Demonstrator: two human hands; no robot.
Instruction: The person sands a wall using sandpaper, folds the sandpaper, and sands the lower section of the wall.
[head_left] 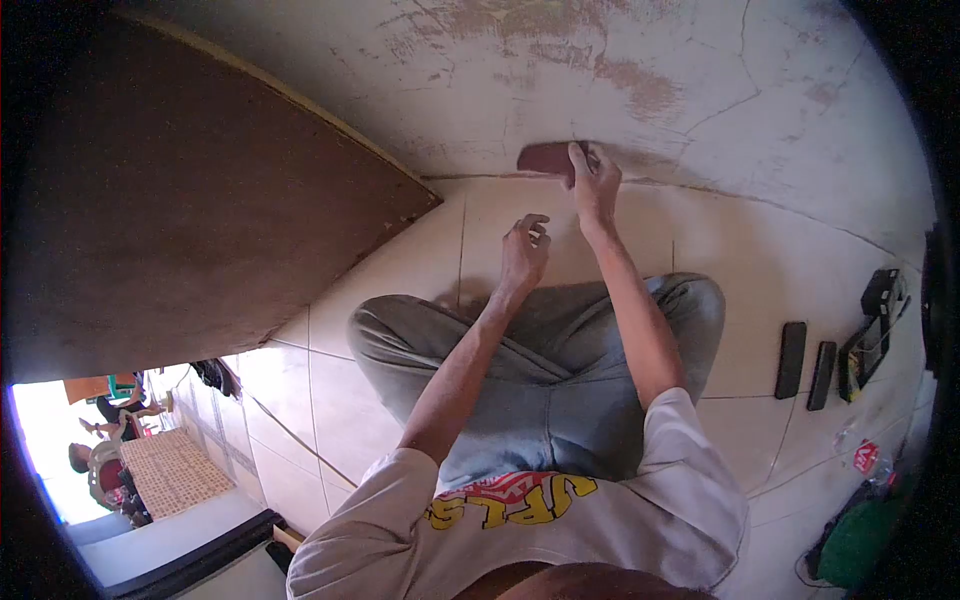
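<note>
My right hand [595, 185] is closed on a dark reddish-brown piece of sandpaper [546, 158], thumb on its near face. The sandpaper lies against the foot of the worn white wall [480, 110], just above where the wall meets the floor. My left hand [526, 250] hovers in front of my crossed legs, apart from the wall. Its fingers are loosely bent with gaps between them, and nothing shows in them.
A large dark brown panel [190, 200] stands close on the left. To the right, two black phone-like objects [790, 360] lie on the tiled floor [735, 350] beside a black open case [868, 345]. Another person [105, 465] sits far off at lower left.
</note>
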